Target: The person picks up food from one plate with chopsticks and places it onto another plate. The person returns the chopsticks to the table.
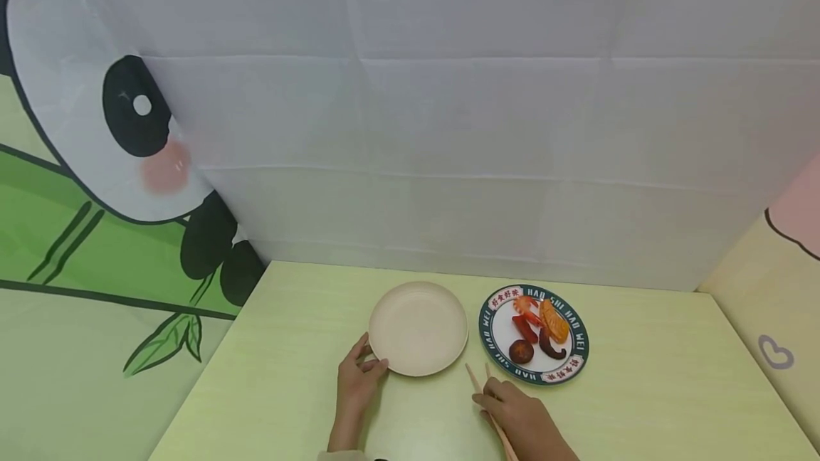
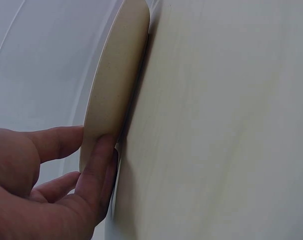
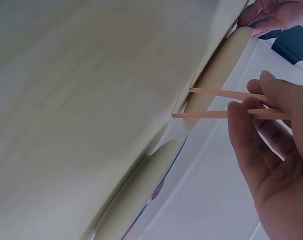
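Observation:
My left hand [image 1: 359,379] holds the rim of a plain cream plate [image 1: 419,329] at its near left, its fingers spread along the edge. The left wrist view shows those fingertips against the plate's outer wall [image 2: 116,75]. With my right hand [image 1: 522,415] I grip a pair of wooden chopsticks [image 1: 475,381], their tips slightly apart and pointing forward between the two plates. Nothing sits between the tips [image 3: 191,90]. Right of the cream plate is a green-rimmed plate [image 1: 579,336] carrying a shrimp [image 1: 527,304], a red stick, an orange slice [image 1: 554,322], a dark curled tentacle and a brown mushroom [image 1: 521,352].
Both plates stand on a pale yellow-green table [image 1: 653,375]. A whitish cloth backdrop [image 1: 480,126] rises behind the far edge. Printed cloth with a panda [image 1: 96,91] hangs on the left, and a cream panel with a heart outline [image 1: 775,352] borders the right.

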Tool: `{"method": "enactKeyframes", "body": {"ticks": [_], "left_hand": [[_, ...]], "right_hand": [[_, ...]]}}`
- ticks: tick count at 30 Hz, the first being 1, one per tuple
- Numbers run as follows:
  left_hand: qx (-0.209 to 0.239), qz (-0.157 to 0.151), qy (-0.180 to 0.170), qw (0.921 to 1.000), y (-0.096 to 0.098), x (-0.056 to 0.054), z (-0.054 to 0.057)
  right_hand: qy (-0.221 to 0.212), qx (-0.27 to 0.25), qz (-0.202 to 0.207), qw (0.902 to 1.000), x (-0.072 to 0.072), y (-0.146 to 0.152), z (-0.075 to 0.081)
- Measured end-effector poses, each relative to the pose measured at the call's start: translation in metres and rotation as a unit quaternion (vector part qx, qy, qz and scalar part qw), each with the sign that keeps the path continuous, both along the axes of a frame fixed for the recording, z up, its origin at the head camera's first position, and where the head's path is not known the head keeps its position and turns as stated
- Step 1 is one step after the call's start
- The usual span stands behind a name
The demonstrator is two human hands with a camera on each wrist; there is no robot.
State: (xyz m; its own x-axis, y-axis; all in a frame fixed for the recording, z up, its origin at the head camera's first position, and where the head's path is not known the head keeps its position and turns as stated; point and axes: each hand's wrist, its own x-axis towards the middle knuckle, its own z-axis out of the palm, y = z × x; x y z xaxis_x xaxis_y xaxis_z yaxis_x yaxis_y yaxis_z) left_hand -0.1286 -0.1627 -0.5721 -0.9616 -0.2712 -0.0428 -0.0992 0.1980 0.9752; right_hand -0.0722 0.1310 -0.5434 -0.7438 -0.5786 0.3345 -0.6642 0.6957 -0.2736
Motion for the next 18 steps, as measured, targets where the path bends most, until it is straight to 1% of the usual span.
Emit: {"method": "enactKeyframes", "body": {"ticks": [2,4,8,12,14,18], "left_hand": [[-0.003,0.0,0.003,1.0,0.0,-0.0002,-0.0002],[-0.006,-0.002,0.007,1.0,0.0001,-0.0001,-0.0002],[-0.004,0.001,0.002,1.0,0.0007,0.0004,0.0004],[-0.006,0.001,0.0,1.0,0.0006,-0.0002,0.0007],[-0.008,0.001,0.002,1.0,0.0005,-0.0007,0.0008],[-0.008,0.002,0.005,1.0,0.0002,-0.0009,0.0]], "right_hand": [[-0.006,0.005,0.002,1.0,0.0001,-0.0007,-0.0005],[-0.004,0.01,0.006,0.9999,0.0001,-0.0014,-0.0016],[0.028,0.022,0.024,0.9991,-0.0002,-0.0023,-0.0055],[0.057,0.048,0.034,0.9966,-0.0005,-0.0032,-0.0086],[0.058,0.065,0.036,0.9955,-0.0006,-0.0036,-0.0088],[0.042,0.1,0.041,0.9932,-0.0008,-0.0039,-0.0079]]}}
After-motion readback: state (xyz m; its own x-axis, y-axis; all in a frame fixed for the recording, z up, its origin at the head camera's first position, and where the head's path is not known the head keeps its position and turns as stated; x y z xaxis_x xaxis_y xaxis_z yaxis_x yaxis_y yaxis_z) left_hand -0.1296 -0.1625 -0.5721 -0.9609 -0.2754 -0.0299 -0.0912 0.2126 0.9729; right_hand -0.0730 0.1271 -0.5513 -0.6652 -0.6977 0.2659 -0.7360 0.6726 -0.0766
